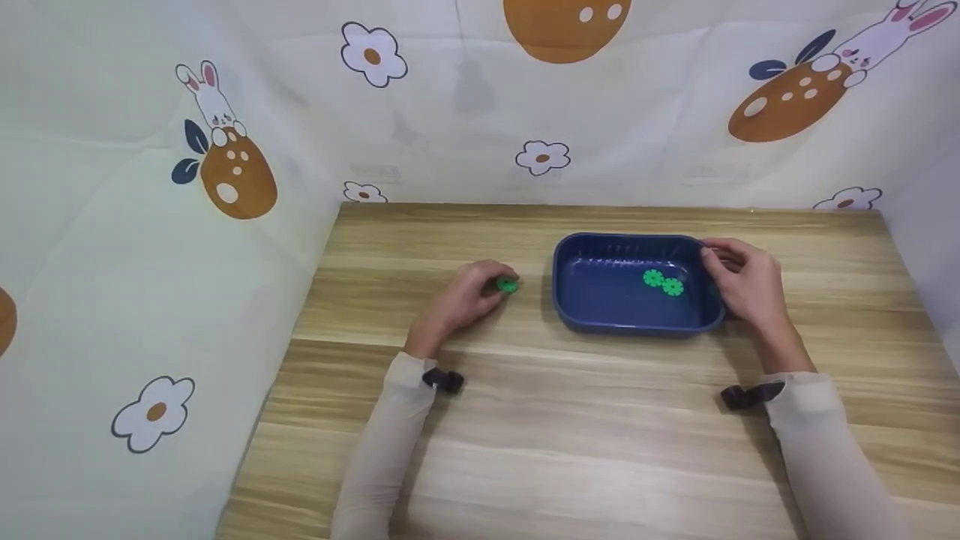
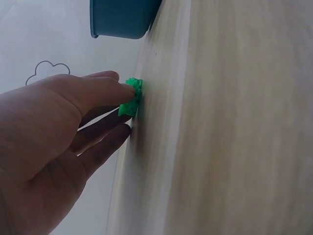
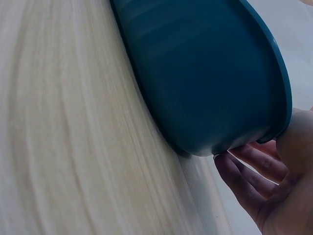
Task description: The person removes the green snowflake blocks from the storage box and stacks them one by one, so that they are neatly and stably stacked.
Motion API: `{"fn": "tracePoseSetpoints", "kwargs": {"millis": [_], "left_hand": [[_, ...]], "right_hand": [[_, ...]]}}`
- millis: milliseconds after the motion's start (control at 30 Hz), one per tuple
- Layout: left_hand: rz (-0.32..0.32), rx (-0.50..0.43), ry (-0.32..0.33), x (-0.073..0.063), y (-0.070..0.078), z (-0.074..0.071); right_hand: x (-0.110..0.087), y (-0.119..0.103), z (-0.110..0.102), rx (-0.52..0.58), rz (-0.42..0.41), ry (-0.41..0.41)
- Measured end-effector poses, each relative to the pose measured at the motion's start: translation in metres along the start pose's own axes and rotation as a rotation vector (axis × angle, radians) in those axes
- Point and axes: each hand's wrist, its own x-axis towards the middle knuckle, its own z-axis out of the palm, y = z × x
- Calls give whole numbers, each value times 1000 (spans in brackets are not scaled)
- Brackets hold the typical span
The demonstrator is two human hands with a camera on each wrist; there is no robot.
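Note:
Left of the bin, my left hand [image 1: 471, 294] pinches a green notched disc [image 1: 508, 285] between thumb and fingers, low over the table. Seen edge-on in the left wrist view, the green piece [image 2: 131, 98] looks thick, with a toothed rim; its far side is hidden by the fingers. A dark blue plastic bin [image 1: 630, 328] with rounded corners stands upright on the table. Two flat green notched discs, one left [image 1: 653, 278] and one right [image 1: 673, 286], lie side by side on its floor. My right hand [image 1: 750, 285] holds the bin's right end, thumb at the rim and fingers against the outer wall.
The wood-grain table [image 1: 525, 435] runs back to a pale cloth wall [image 1: 450, 127] printed with flowers and rabbits. Similar cloth hangs along the left side. Each wrist carries a black strap-on camera, one on the left [image 1: 444, 380] and one on the right [image 1: 750, 396].

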Motion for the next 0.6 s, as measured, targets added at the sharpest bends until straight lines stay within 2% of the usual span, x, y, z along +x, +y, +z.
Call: {"fn": "tracePoseSetpoints", "kwargs": {"millis": [367, 500, 600], "left_hand": [[28, 24, 3, 2, 1, 1], [7, 27, -2, 1, 2, 0], [-13, 33, 18, 1, 5, 0]], "right_hand": [[-1, 0, -2, 12, -22, 6], [0, 1, -2, 23, -29, 7], [1, 1, -1, 25, -27, 1]]}}
